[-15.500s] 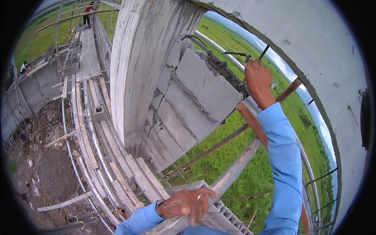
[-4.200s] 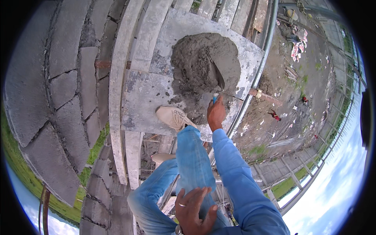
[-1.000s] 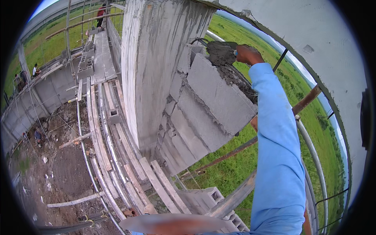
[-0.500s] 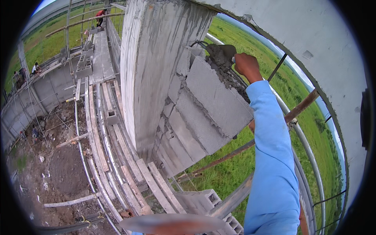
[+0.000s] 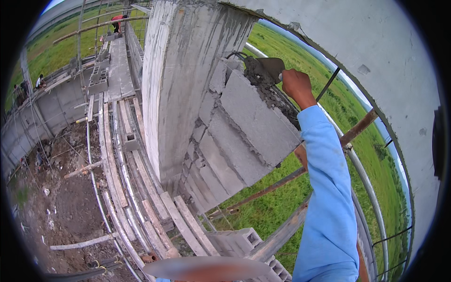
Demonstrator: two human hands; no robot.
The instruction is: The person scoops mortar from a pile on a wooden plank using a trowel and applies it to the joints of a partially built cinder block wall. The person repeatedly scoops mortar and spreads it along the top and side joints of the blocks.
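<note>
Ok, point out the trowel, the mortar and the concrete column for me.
Trowel [image 5: 273, 67], head view: on its blade.
Mortar [image 5: 255, 72], head view: on the dark heap.
Concrete column [image 5: 195, 80], head view: on its streaked face.

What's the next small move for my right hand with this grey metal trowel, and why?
Perhaps draw the grey metal trowel toward you, spreading: your right hand holds it against dark grey mortar heaped atop the grey block wall near the pale concrete column.

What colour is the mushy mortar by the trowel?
Dark grey. The mortar beside the trowel in the right hand shows best in the head view.
</note>
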